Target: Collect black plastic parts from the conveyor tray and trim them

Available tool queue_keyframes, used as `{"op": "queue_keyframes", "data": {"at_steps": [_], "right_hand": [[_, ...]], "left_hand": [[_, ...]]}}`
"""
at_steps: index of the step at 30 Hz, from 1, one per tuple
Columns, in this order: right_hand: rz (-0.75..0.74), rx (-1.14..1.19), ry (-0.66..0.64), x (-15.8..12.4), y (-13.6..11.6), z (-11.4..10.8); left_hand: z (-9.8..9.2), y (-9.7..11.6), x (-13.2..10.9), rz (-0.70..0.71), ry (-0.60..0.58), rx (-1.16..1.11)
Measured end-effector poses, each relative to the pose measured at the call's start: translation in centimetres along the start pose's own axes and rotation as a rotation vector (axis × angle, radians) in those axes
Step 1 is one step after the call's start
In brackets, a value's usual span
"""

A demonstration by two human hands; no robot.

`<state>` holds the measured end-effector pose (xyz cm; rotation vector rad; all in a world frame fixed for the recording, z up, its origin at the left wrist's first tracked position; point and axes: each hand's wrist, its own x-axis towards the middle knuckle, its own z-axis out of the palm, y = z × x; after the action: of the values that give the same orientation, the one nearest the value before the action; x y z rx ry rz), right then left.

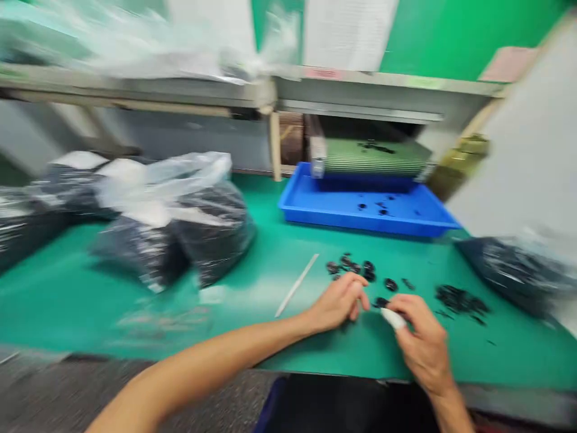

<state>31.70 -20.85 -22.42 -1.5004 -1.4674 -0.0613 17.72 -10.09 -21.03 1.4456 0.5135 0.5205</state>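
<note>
I have the right hand (424,340) over the front of the green surface (252,282), its thumb and forefinger pinched on a small black part (382,302), with a white piece (393,319) along the thumb (a cover or a tool, I can't tell which from here). That part sits low over the surface, between my two hands. My left hand (340,300) is just to its left, fingers loosely curled and partly spread; I can't tell whether it has hold of anything. Just beyond the left fingers I see a loose cluster of black parts (368,270), with one round black piece (390,284) lying apart from it to the right. Farther right there's a flat heap of small black scraps (460,299), and a dark filled bag (514,270) slumps near the right edge. To the left of the cluster a thin white strip (296,285) lies slantwise, and plastic bags of dark contents (211,234) stand beyond it. At the back, a blue tray (360,221) holds a few black bits beneath the end of a green ribbed belt (376,161).
</note>
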Motion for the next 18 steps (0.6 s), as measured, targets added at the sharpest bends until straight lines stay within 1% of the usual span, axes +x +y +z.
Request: {"op": "queue_keyframes", "data": {"at_steps": [1, 2, 4, 6, 8, 11, 13, 15, 18], "right_hand": [[0.02, -0.036, -0.008, -0.5, 0.1, -0.8], [0.038, -0.051, -0.013, -0.8, 0.1, -1.2], [0.071, -0.043, 0.002, -1.2, 0.0, -1.0], [0.099, -0.01, 0.019, -1.4, -0.3, -0.4], [0.154, 0.053, 0.002, -1.6, -0.7, 0.0], [0.295, 0.152, -0.023, -1.7, -1.3, 0.4], [0.371, 0.145, 0.0, -1.5, -1.7, 0.7], [0.41, 0.095, 0.004, -1.2, -2.0, 1.1], [0.452, 0.075, -0.052, -0.8, -1.9, 1.4]], "left_hand": [[-0.1, -0.3, 0.7, -0.002, -0.032, -0.015], [0.0, -0.6, 1.2, -0.002, -0.067, -0.023], [0.3, -0.9, 1.6, -0.012, -0.113, -0.008], [0.5, -1.0, 1.5, -0.026, -0.135, 0.004], [0.6, -1.0, 1.2, -0.041, -0.134, -0.016], [0.6, -1.2, 1.2, -0.052, -0.102, -0.056], [0.5, -1.4, 1.2, -0.044, -0.092, -0.059], [0.5, -1.6, 1.3, -0.029, -0.089, -0.048], [0.5, -1.7, 1.3, -0.03, -0.053, -0.039]]}}
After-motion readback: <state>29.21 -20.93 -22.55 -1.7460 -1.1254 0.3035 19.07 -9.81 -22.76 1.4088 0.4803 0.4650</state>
